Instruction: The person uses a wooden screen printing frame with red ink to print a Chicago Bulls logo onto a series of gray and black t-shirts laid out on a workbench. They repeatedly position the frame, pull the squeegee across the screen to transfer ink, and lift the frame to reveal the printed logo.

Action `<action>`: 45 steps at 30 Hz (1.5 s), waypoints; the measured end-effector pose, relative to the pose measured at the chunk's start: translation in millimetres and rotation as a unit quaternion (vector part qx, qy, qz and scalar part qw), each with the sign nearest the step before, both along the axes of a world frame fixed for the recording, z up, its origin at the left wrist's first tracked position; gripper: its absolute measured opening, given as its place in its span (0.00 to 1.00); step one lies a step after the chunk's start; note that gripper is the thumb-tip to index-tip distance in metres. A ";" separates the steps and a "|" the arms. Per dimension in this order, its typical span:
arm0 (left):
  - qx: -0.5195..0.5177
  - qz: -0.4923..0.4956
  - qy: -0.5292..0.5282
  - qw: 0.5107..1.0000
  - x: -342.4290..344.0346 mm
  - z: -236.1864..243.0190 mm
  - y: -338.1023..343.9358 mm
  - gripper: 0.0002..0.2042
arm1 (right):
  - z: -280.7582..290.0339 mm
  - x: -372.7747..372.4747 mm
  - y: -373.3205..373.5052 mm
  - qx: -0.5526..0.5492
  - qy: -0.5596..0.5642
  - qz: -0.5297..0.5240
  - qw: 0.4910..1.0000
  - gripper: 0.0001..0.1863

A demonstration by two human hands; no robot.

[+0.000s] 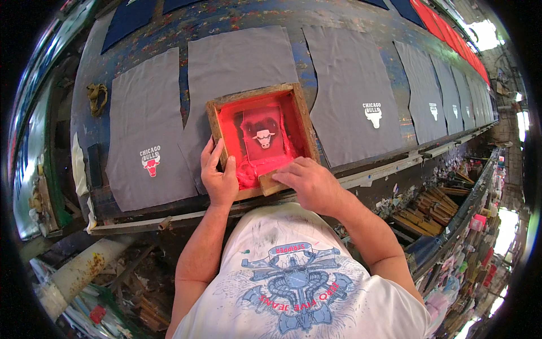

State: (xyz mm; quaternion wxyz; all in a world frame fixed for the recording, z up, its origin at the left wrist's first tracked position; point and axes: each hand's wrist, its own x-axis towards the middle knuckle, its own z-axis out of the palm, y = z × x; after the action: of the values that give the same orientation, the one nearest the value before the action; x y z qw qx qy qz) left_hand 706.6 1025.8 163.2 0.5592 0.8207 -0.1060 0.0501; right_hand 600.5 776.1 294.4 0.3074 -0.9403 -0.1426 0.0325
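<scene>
Fingers of my left hand (219, 175), in the head view, were closed around the left side of a wooden frame (303, 113); my right hand (310, 183) pinched a wooden squeegee (274, 185) at the frame's near side, beside red ink (248, 172). The frame sat slightly turned over a grey fabric panel (243, 56), and I couldn't tell what print lay under it. The leftmost panel (144, 107) already had red inside its horned-head emblem (151, 165), so I judged that one done. Those panels to my right (350, 79) that showed prints had white only, so their red seemed left to do. Pale capitals stood above the emblem on the leftmost panel, legible enough, and red lettering ran around the blue-grey design on my white shirt (299, 277).
</scene>
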 end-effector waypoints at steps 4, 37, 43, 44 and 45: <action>0.003 -0.004 -0.006 1.000 0.3 0.5 0.3 0.27 | -8.0 13.7 2.7 -0.026 -0.035 -0.023 0.999 0.26; 0.150 0.030 -0.131 0.979 4.9 1.8 -4.8 0.17 | -40.0 138.8 -27.3 -0.020 -0.102 -0.032 0.994 0.27; 0.140 0.040 -0.131 0.981 4.9 2.6 -7.6 0.18 | -47.6 69.2 -4.6 -0.066 -0.121 0.010 0.990 0.26; 0.140 0.038 -0.130 0.981 4.8 2.7 -7.3 0.18 | -47.0 55.5 -1.1 -0.064 -0.115 0.015 0.991 0.26; 0.140 0.036 -0.130 0.981 4.8 2.8 -6.7 0.18 | -44.8 42.7 2.1 -0.062 -0.113 0.021 0.991 0.26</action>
State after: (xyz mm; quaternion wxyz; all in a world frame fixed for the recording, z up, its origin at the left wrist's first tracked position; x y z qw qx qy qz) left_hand 711.4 1019.1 166.0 0.4183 0.8805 -0.1542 0.1611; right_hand 643.2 778.3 249.5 0.2299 -0.9519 -0.1938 -0.0588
